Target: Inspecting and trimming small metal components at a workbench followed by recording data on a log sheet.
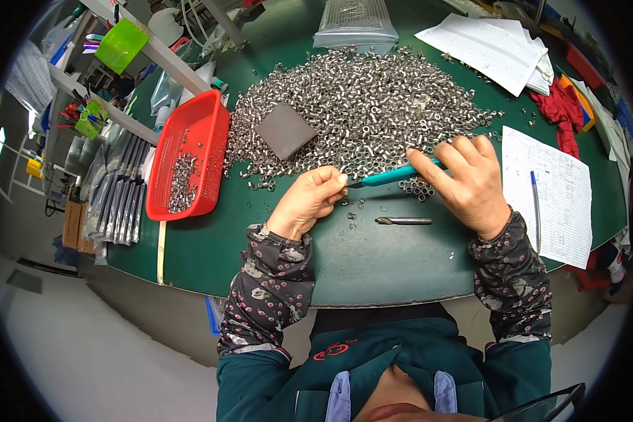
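My right hand is wrapped round a teal-handled tool with a dark, narrow tip, held nearly level and pointing left. At that tip my left hand is closed in a pinch; whatever small piece sits between thumb and fingers is hidden. Behind both hands spreads a large heap of small metal rings. A tight cluster of rings lies beneath the tool, near my right fingers. In front of the hands a drill bit rests on the green table, with a few loose rings near it.
A red plastic basket holding some rings stands at the left. On the heap lies a grey square block. To the right are a printed sheet with a pen, more papers and a red cloth.
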Demonstrator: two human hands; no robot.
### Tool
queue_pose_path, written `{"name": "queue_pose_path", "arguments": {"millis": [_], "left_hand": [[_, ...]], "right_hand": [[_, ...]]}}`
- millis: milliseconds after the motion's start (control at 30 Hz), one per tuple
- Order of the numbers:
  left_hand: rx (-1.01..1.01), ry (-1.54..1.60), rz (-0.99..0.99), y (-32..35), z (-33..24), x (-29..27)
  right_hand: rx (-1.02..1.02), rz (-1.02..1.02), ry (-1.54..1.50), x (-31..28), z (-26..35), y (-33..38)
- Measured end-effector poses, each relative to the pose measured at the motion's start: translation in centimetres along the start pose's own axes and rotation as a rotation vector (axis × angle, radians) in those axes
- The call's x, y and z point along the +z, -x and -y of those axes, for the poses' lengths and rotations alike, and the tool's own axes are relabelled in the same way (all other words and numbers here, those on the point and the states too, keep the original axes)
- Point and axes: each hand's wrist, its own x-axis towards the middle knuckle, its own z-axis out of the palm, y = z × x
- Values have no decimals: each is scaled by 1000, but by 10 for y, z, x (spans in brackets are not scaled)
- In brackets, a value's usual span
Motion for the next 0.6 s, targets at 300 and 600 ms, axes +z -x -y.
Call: {"name": "queue_pose_path", "arguments": {"millis": [300,600], "left_hand": [[290,131,-90,-3,2,0],[402,202,-81,-6,5,1]], "right_hand": [[313,130,-353,4,1,4],[560,332,-793,17,9,12]]}}
